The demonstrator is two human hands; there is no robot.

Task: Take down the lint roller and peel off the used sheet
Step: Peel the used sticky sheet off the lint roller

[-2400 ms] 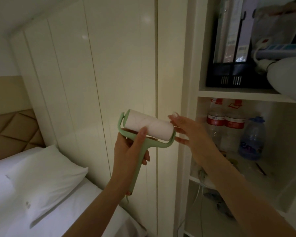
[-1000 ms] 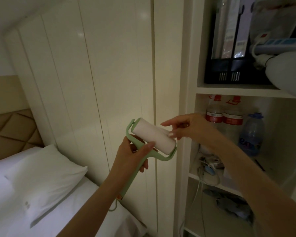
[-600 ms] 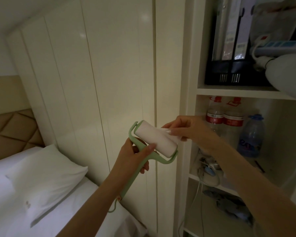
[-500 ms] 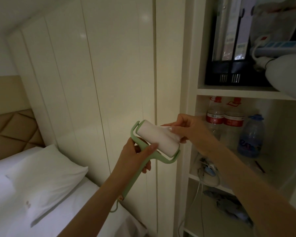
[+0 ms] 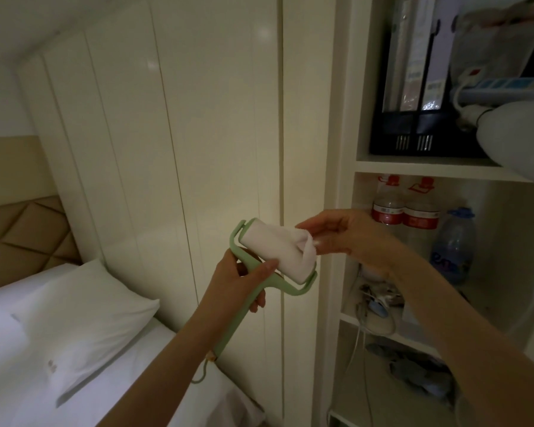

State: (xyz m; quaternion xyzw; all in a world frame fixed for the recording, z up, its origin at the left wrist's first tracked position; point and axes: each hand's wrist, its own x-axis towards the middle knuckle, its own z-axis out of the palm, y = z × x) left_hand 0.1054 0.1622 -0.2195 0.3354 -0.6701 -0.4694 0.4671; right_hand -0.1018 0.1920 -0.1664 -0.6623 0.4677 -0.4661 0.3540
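Green lint roller (image 5: 261, 274) gripped by left hand (image 5: 233, 280), roll slanting down-right; right hand (image 5: 341, 235) pinches sheet (image 5: 302, 241).

1. The room around me is dim, in a warm yellowish cast.
2. Soft glare spots sit on the glossy wardrobe panels (image 5: 216, 149).
3. The shelf (image 5: 438, 169) recesses fall into deep shadow.
4. Straight lines bow toward the edges.
5. My hands look slightly soft and grainy.
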